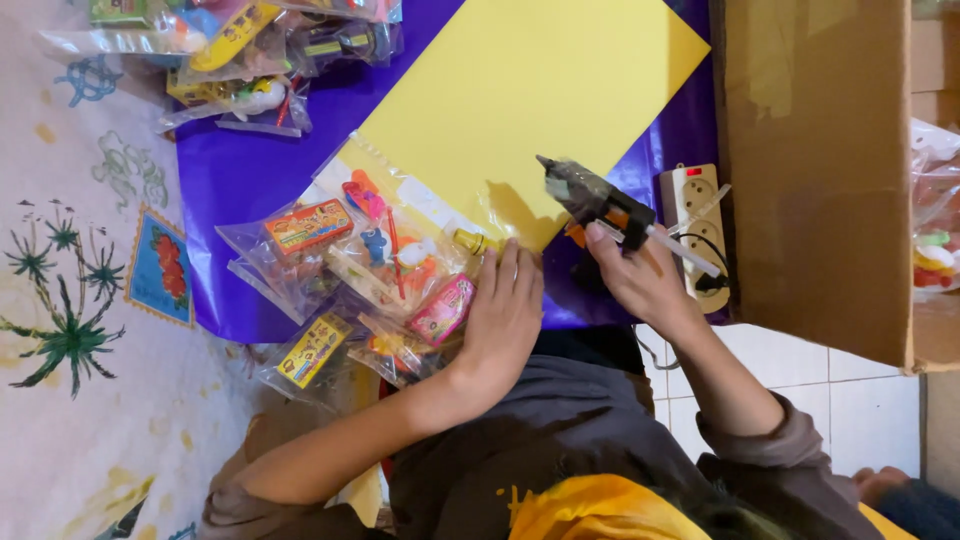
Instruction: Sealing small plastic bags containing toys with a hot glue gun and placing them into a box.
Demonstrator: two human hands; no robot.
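Two hands: right hand (640, 275) gripping black glue gun (597, 205), left hand (505, 310) flat on crinkly clear packets (385, 270).

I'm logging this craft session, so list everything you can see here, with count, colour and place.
yellow sheet: one, yellow, top centre on the purple sheet
purple sheet: one, purple, under the yellow sheet
toy packets: several, clear with bright toys, by the left hand
more toy packets: several, clear, top left
glue gun: one, black and orange, in the right hand
power strip: one, cream, beside the box
cardboard box: one, brown, right
patterned mat: one, pale, left
left hand: pressing on the packets
right hand: gripping the glue gun
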